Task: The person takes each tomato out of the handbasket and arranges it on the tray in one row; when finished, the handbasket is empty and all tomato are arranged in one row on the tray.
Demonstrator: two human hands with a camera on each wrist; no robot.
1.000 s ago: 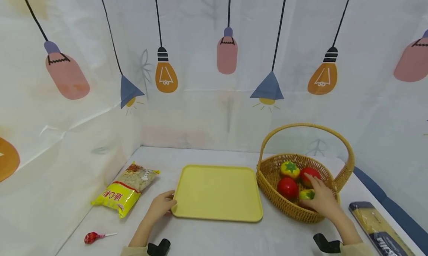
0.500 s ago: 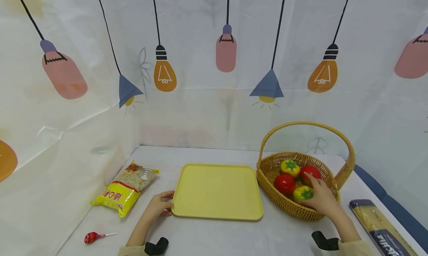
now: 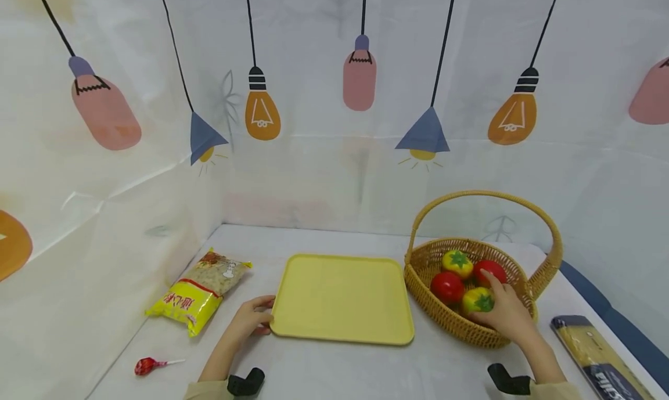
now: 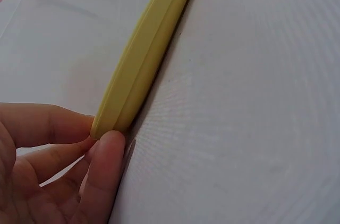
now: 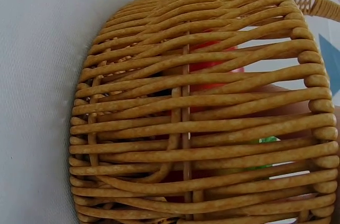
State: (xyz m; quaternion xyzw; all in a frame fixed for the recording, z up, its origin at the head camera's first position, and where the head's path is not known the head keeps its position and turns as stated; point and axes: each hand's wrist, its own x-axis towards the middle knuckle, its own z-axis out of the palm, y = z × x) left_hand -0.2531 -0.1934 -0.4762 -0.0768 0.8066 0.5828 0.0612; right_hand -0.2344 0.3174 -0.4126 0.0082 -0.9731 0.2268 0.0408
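Note:
My left hand (image 3: 250, 317) pinches the near left corner of the yellow tray (image 3: 342, 298), which lies flat. In the left wrist view, thumb (image 4: 106, 163) and index finger meet the tray's rim (image 4: 141, 59). My right hand (image 3: 506, 313) is inside the wicker basket (image 3: 453, 329), gripping a yellow fruit with a green star-shaped top (image 3: 478, 300) between thumb and fingers. Its index finger extends over a red round fruit (image 3: 490, 272). Another red fruit (image 3: 447, 288) and a second yellow one (image 3: 457, 263) lie beside them. Basket weave hides most of the hand in the right wrist view.
A yellow snack bag (image 3: 201, 289) lies at the left, with a red lollipop (image 3: 146, 366) nearer me. At the far right lies a long package with a dark label (image 3: 596, 353). The basket's tall handle (image 3: 486, 194) arches above the fruit. Printed sheets stand behind the table.
The right thumb and fingers have shifted around the front yellow fruit, which has turned and shows more of itself. The nearer red fruit has shifted slightly back. The left hand stays at the tray.

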